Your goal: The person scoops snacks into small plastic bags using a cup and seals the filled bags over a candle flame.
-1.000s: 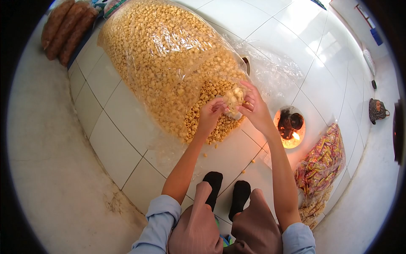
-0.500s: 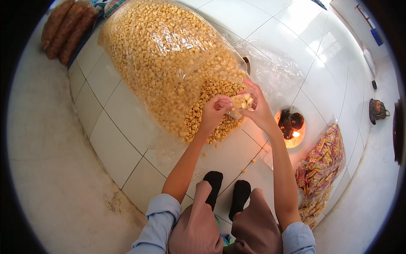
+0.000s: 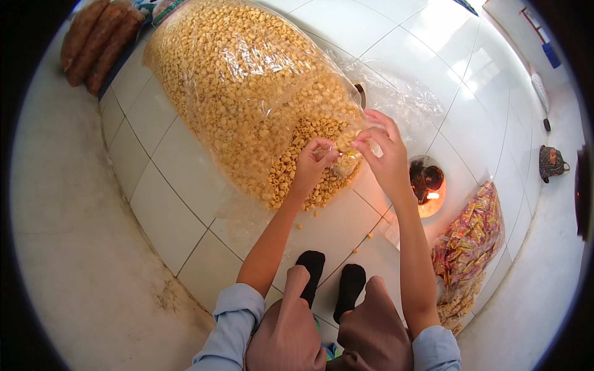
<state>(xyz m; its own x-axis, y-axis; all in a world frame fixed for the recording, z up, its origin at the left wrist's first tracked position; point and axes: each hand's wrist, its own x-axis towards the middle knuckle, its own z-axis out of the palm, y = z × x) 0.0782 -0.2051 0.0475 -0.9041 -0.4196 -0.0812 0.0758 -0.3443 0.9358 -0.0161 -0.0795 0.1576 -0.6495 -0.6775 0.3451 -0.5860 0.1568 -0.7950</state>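
Small clear bag point(image 3: 350, 162) is showing between the hands, by the yellow snacks point(image 3: 302, 179). The left hand point(image 3: 314, 162) is pinching it; the right hand point(image 3: 385, 148) is bending its fingers there (gripping? I can't tell). Holding it away from the flame point(image 3: 432, 196) is wise.

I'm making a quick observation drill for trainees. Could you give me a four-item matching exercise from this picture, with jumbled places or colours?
1. small flame
2. sleeves
3. socks
4. heaped snack pieces

A. black
B. at the open end of the big clear bag
C. light blue
D. inside the round container on the floor

Pairs: 1-D, 2-C, 3-A, 4-B
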